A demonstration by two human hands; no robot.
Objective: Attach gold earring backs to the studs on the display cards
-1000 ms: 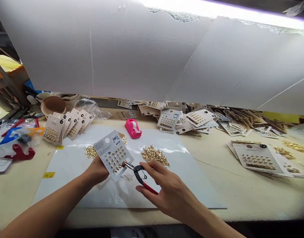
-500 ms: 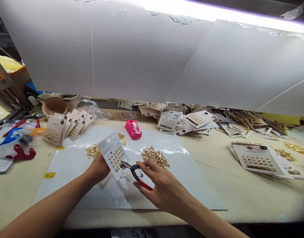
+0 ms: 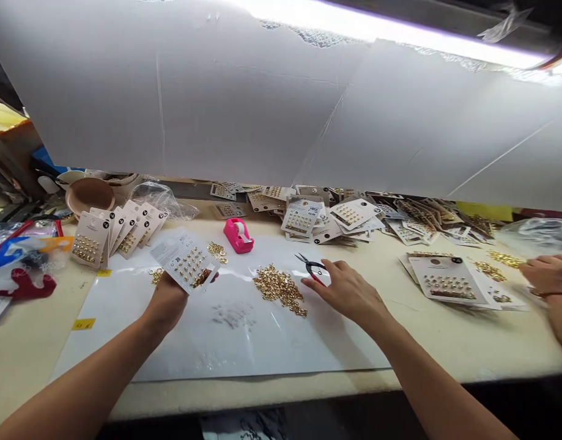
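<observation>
While left hand (image 3: 167, 299) holds card (image 3: 183, 259), right hand (image 3: 351, 290) grips pliers (image 3: 310, 266).

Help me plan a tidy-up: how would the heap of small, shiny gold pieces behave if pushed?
The heap of gold pieces would probably spread apart, since loose strays lie at its edge. They may slide easily on the glossy white sheet. Each is probably light, being tiny.

on my feed i see two bare, tapering forearms (image 3: 101, 370), a bare left hand (image 3: 169, 300) and bare right hand (image 3: 350, 291).
</observation>
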